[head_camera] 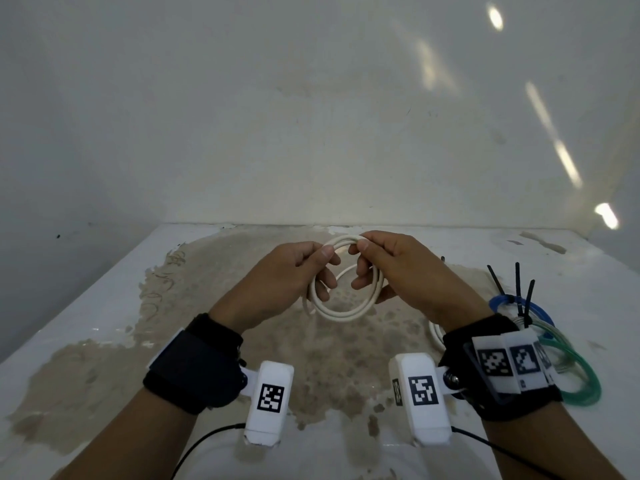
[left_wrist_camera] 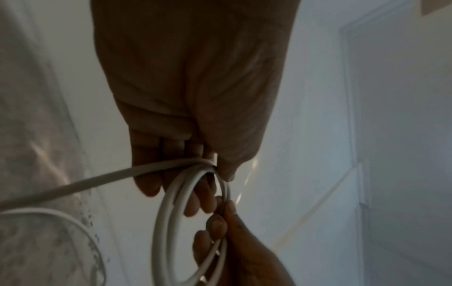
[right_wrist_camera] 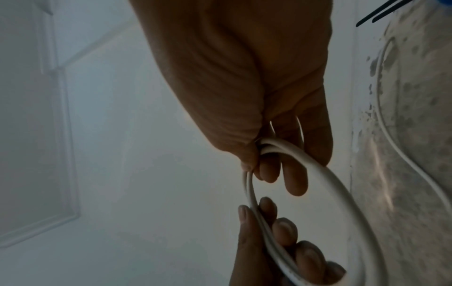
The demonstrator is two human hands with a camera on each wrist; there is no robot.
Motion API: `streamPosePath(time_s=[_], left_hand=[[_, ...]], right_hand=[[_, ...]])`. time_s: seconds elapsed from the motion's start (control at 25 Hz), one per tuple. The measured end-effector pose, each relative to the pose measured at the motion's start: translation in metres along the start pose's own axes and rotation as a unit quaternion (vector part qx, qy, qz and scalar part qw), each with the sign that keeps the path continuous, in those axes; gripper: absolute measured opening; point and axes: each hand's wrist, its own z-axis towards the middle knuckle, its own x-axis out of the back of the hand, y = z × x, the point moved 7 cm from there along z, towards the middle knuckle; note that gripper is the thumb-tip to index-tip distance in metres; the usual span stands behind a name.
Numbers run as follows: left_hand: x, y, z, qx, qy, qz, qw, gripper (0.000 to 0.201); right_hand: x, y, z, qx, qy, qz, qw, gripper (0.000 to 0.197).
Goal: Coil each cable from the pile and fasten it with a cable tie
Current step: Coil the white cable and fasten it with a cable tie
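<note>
1. Both hands are raised above the middle of the counter [head_camera: 104, 306]: the left hand [head_camera: 277, 282] and the right hand [head_camera: 405, 271] each pinch the far arc of a white cable [head_camera: 341, 311] between thumb and curled fingers, their thumbs close together.
2. That cable is a smooth, round-sectioned cord wound into a few loose loops hanging below the fingers; one strand trails off to the counter near the right wrist.
3. At the right, beside the right wrist, lie coiled cables: a blue coil [head_camera: 540, 308] farthest, a clear coil [head_camera: 550, 332] and a green coil [head_camera: 585, 382] nearer, partly hidden by the wrist band.
4. Black cable ties [head_camera: 517, 289] stick up from those coils, thin and straight.
5. White counter paint is worn away across the middle, leaving a rough, mottled beige patch; a plain pale wall [head_camera: 242, 116] stands at the far edge.
</note>
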Motion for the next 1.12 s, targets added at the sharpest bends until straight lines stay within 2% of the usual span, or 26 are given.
streamPosePath(time_s=[0.08, 0.2, 0.32, 0.44, 0.52, 0.56, 0.64, 0.72, 0.8, 0.88, 0.92, 0.96, 1.0, 1.12], left_hand=[[-0.004, -0.003, -0.003, 0.039, -0.033, -0.1, 0.994, 0.03], [-0.009, -0.006, -0.006, 0.094, -0.072, -0.221, 0.968, 0.031], [-0.012, -0.003, -0.008, 0.084, -0.092, -0.274, 0.954, 0.028], [-0.007, 0.001, -0.003, 0.031, -0.029, -0.315, 0.948, 0.027], [0.003, 0.001, 0.004, 0.004, 0.046, -0.381, 0.924, 0.028], [0.01, 0.001, 0.006, -0.01, 0.08, -0.417, 0.905, 0.029], [0.021, 0.001, 0.01, -0.034, 0.121, -0.476, 0.87, 0.03], [0.022, 0.002, 0.011, -0.047, 0.131, -0.511, 0.848, 0.03], [0.018, 0.0, 0.01, -0.048, 0.126, -0.534, 0.835, 0.03], [0.018, -0.004, 0.006, -0.044, 0.128, -0.545, 0.828, 0.03], [0.019, -0.007, 0.005, -0.041, 0.132, -0.548, 0.825, 0.03], [0.02, -0.009, 0.004, -0.038, 0.136, -0.552, 0.822, 0.03], [0.022, -0.011, 0.004, -0.037, 0.14, -0.555, 0.82, 0.03], [0.024, -0.016, 0.004, -0.026, 0.158, -0.549, 0.82, 0.031]], right_hand=[[-0.002, 0.002, 0.002, -0.006, -0.004, 0.024, 1.0, 0.027], [-0.008, 0.004, 0.003, -0.009, -0.015, 0.036, 0.999, 0.027], [-0.012, 0.002, 0.006, -0.007, -0.018, 0.043, 0.999, 0.027], [-0.008, 0.001, 0.009, -0.012, 0.044, 0.066, 0.997, 0.027], [-0.004, 0.008, 0.004, -0.056, 0.093, 0.052, 0.993, 0.037], [-0.008, 0.015, -0.002, -0.096, 0.085, 0.048, 0.991, 0.046], [-0.031, 0.03, -0.015, -0.187, -0.012, 0.046, 0.981, 0.064], [-0.059, 0.037, -0.023, -0.24, -0.091, 0.118, 0.959, 0.067], [-0.069, 0.039, -0.014, -0.257, -0.062, 0.29, 0.92, 0.062], [-0.066, 0.036, -0.002, -0.253, -0.005, 0.46, 0.851, 0.056], [-0.063, 0.035, 0.003, -0.245, 0.017, 0.505, 0.827, 0.051], [-0.06, 0.033, 0.005, -0.234, 0.033, 0.513, 0.825, 0.043], [-0.058, 0.032, 0.006, -0.223, 0.042, 0.492, 0.841, 0.035], [-0.056, 0.029, 0.003, -0.204, 0.035, 0.369, 0.906, 0.022]])
